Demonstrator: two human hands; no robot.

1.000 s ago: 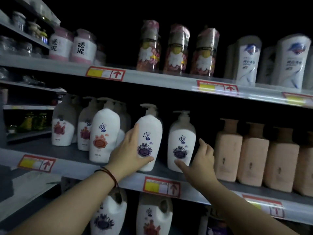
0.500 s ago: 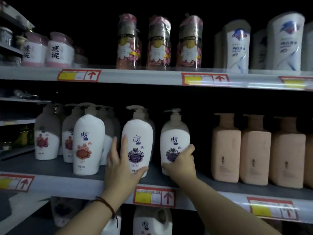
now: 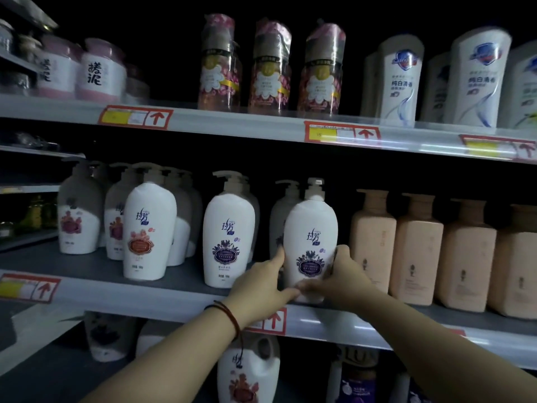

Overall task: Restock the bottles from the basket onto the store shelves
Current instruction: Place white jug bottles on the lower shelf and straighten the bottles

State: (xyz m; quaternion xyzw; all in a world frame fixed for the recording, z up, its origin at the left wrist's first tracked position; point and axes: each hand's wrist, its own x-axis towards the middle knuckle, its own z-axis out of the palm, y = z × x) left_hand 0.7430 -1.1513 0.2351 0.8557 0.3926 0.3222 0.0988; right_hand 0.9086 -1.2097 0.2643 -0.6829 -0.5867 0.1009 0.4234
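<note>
- Retail shop, toiletries aisle, dimly lit.
- Tiered grey metal shelves [image 3: 87, 283] with red-and-yellow price tags [image 3: 135, 117] clipped along front edges.
- Identical white pump bottles [image 3: 149, 228], peach bottles [image 3: 418, 245] and body-wash bottles [image 3: 402, 80] faced out in rows.

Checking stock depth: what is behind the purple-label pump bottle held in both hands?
Behind the held purple-label bottle, between the left hand and right hand, another white pump bottle stands in shadow. Its label is mostly covered; anything further back is too dark to see.

Red-and-yellow price tags [image 3: 136, 117] with arrows; red cord bracelet [image 3: 229, 315].
</note>
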